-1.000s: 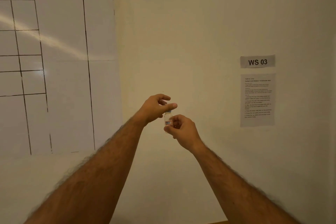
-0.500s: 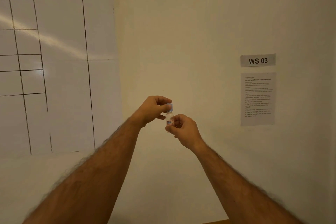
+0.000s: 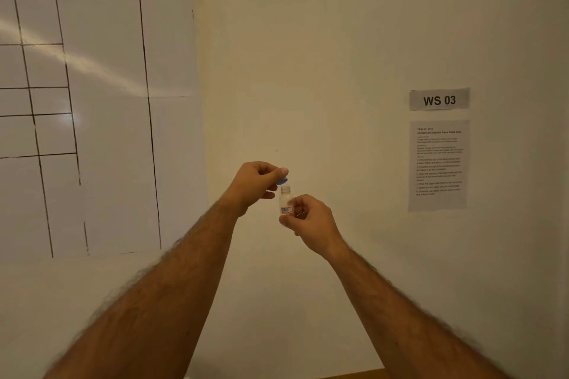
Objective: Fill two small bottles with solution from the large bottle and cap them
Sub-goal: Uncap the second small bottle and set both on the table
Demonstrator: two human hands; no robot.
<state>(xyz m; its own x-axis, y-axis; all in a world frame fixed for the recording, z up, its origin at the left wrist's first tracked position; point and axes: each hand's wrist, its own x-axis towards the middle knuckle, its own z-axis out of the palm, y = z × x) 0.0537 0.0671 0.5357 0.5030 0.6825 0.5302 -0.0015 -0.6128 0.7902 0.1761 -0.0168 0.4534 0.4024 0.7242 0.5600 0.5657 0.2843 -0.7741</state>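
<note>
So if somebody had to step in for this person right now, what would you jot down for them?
Left hand: pinches the blue cap, tilted, just above the bottle's open neck.
Right hand: grips the small bottle upright, held up in front of the wall.
Done: cap is off this bottle; how full it is cannot be told.
Left: the large bottle and the second small one are out of view, so find them, then finish filling and capping both.

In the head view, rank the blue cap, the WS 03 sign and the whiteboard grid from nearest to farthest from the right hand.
1. Blue cap: just up-left of the right hand, pinched by the left hand.
2. WS 03 sign: on the wall, up-right.
3. Whiteboard grid: far left.
</note>
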